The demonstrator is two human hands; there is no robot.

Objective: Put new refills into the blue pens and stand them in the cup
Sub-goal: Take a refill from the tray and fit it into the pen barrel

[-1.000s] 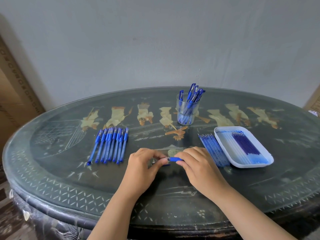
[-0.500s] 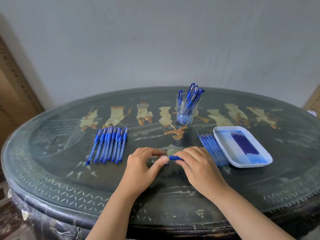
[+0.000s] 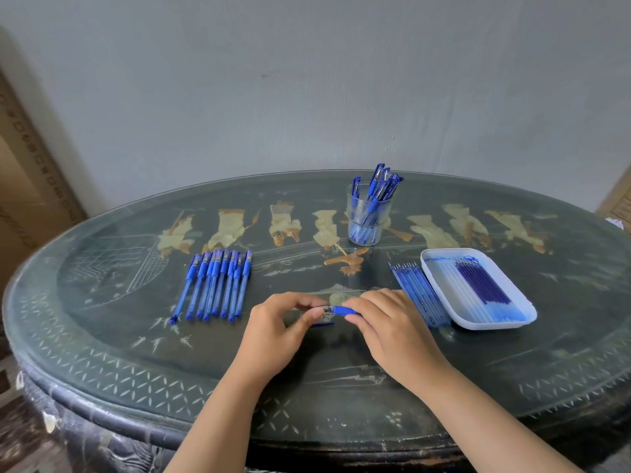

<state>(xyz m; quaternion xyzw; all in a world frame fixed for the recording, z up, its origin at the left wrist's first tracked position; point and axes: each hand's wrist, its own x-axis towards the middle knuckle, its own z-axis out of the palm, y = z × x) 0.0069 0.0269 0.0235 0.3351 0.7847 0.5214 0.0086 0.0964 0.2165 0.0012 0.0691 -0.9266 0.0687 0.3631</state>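
One pen (image 3: 341, 310) in work, held level and low over the near middle of the table (image 3: 136, 336). Blue grip section visible between the hands; remainder hidden by fingers. Pale end pinched by left hand (image 3: 276, 332) between thumb and forefinger, other fingers curled under. Blue grip end enclosed by right hand (image 3: 392, 329), fingers curled round it. Judged to be a screwing or seating of the tip section onto the barrel. Presence of a refill inside not determinable. Small blue piece (image 3: 322, 325) lying on the table just under the hands, possibly a cap; too small to confirm.

Outward: row of pens (image 3: 218, 285) lying side by side to the left, apparently awaiting work. Beyond the hands, cup (image 3: 367, 216), upright and clear, holding several pens leaning right. Loose refills (image 3: 420, 291) in a neat row just right of the right hand, close against the tray (image 3: 491, 325). More refills inside the tray, dark and pale kept apart.

Hazards noted:
- Cross-threading or a jammed joint if twisted with the two halves out of line.
- Bent refill tip if pushed home off-centre.
- Loss of the blue piece to a sweep of either wrist, given its place under the hands.
- Scattering of the loose refills by the right forearm on any reach toward tray or cup; round stock on a glossy top, likely to roll.
- Tipping of the cup through dropping rather than lowering into the leaning bunch.
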